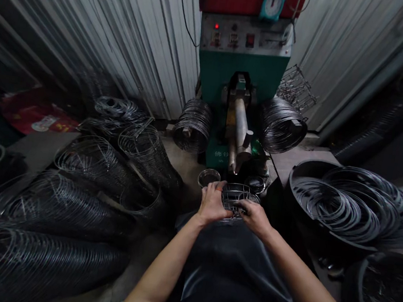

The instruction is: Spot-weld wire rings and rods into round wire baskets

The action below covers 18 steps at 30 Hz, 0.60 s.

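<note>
Both my hands hold a small wire basket frame (235,196) over my lap, just in front of a green machine (241,72). My left hand (211,204) grips its left side with fingers curled over the rim. My right hand (255,217) is closed on its right side, fingers pinching the wires. A metal arm (240,126) juts out of the machine toward the frame. A small round dish (208,176) sits just left of the frame.
Long rows of stacked wire rings (51,206) lie on the floor at left. A black tub of loose wire rings (348,208) stands at right, another tub (381,300) below it. Wire coils (193,123) (282,124) flank the machine. Corrugated metal walls stand behind.
</note>
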Tool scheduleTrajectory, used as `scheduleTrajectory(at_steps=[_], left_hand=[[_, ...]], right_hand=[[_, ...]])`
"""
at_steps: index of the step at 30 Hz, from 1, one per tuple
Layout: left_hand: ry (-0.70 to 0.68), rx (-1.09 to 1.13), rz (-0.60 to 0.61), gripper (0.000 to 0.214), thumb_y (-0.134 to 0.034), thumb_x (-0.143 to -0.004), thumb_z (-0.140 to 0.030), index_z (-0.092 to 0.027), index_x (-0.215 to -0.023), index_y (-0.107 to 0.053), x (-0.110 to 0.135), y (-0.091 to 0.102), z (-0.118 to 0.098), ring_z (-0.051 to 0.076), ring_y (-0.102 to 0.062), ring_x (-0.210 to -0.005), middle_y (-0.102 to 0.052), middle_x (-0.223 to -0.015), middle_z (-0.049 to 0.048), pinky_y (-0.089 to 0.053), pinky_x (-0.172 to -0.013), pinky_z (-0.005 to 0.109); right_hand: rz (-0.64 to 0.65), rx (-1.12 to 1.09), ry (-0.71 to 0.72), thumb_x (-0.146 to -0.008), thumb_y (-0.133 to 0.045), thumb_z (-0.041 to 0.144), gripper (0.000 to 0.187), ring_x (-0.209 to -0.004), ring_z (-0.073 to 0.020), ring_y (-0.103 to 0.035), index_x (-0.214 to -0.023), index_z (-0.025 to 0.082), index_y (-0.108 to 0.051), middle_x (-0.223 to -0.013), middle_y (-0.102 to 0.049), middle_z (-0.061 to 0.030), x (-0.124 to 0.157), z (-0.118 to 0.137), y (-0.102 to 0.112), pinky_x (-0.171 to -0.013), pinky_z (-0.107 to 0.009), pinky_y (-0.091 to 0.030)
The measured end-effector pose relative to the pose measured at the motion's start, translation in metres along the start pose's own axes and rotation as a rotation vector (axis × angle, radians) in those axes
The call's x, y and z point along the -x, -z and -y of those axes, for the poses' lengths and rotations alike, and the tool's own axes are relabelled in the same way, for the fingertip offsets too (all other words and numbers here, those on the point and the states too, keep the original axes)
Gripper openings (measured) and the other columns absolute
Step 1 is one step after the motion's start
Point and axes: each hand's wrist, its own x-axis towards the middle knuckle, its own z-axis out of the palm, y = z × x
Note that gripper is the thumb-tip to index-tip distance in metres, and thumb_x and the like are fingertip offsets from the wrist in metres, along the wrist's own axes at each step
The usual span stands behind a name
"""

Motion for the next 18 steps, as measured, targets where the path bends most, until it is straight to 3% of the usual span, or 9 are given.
scheduleTrajectory(at_steps=[3,6,18], left_hand=[[-0.003,0.034,0.025,0.087,-0.074,-0.046,-0.031,-0.022,-0.124,-0.036,-0.003,0.002,0.001,0.026,-0.039,-0.115,-0.044,-0.122,0.0081,-0.029,-0.099,0.039],[-0.002,0.045,0.025,0.087,-0.074,-0.046,-0.03,-0.023,-0.124,-0.036,-0.008,0.002,0.002,0.026,-0.04,-0.114,-0.045,-0.121,0.008,-0.029,-0.098,0.04],[-0.038,0.085,0.049,0.09,-0.076,-0.045,-0.032,-0.022,-0.125,-0.036,-0.029,0.011,0.009,0.028,-0.039,-0.115,-0.044,-0.12,0.0084,-0.03,-0.098,0.042]], right_hand=[[0.051,-0.105,0.142,-0.083,-0.045,0.018,0.027,-0.092,-0.017,-0.062,-0.105,0.02,-0.061,-0.101,-0.065,-0.0074,0.002,-0.008,0.005,-0.081,-0.029,-0.048],[0.096,-0.09,0.176,-0.081,-0.052,0.022,0.032,-0.093,-0.0188,-0.061,-0.112,0.019,-0.058,-0.105,-0.062,-0.0092,-0.002,-0.009,0.013,-0.081,-0.031,-0.049],[0.045,-0.073,0.228,-0.076,-0.051,0.007,0.03,-0.086,-0.0165,-0.062,-0.1,0.019,-0.063,-0.093,-0.065,-0.0067,-0.02,-0.014,0.012,-0.076,-0.028,-0.049]])
